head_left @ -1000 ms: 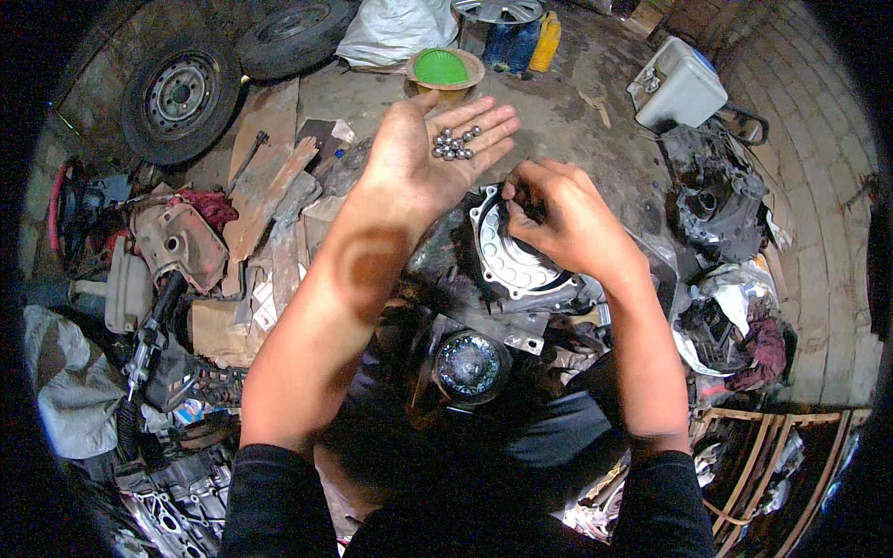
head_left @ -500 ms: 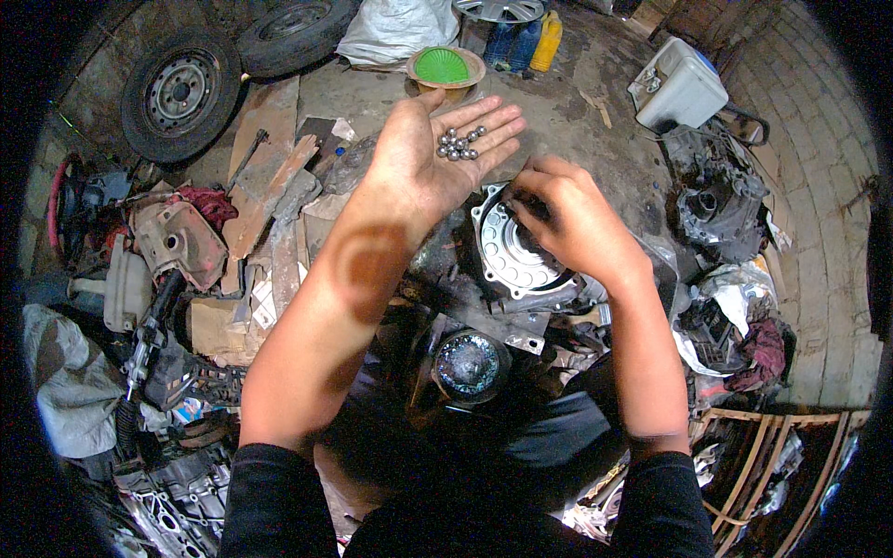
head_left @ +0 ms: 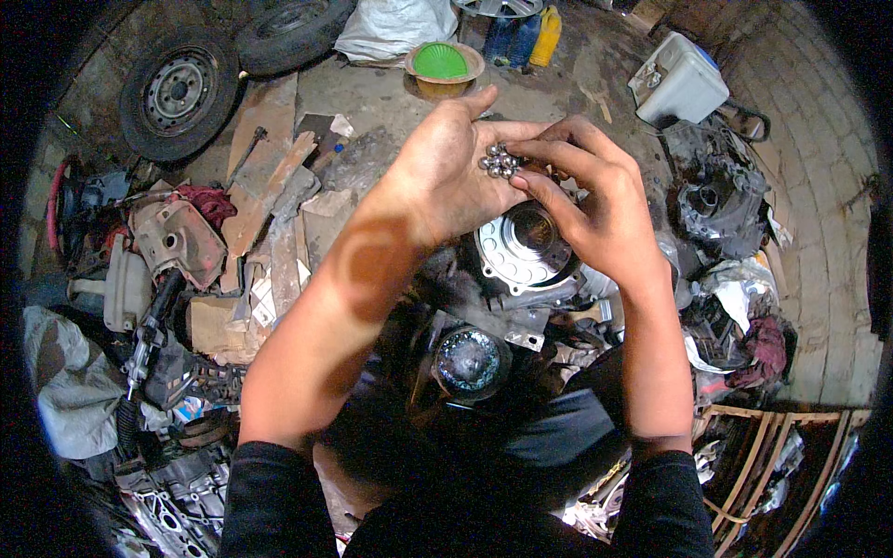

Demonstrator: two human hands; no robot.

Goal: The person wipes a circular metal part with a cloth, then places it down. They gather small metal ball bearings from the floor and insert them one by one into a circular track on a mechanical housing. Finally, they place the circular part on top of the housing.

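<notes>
My left hand (head_left: 445,172) is turned palm up, bearing a small cluster of shiny steel balls (head_left: 500,165). Over its fingers comes my right hand (head_left: 600,195), with thumb and index finger bent in a pinch at the edge of the cluster; how many balls are between those fingertips is hard to make out. Below both hands lies a round metal housing (head_left: 507,249), its flat ring marked with a row of circular recesses and a dark opening in its middle. My right hand partly covers the far side of this housing.
A round container with glittering contents (head_left: 472,363) sits near my knees. To the left are a wheel with tyre (head_left: 179,93), wooden boards (head_left: 270,200) and car parts. On the right stand a white box (head_left: 682,82) and a dark gearbox casing (head_left: 716,191). A green basin (head_left: 440,61) lies farther off.
My right hand has moved up from the metal housing to the steel balls in my left palm. The left hand has shifted slightly right, and the balls are bunched closer together.
</notes>
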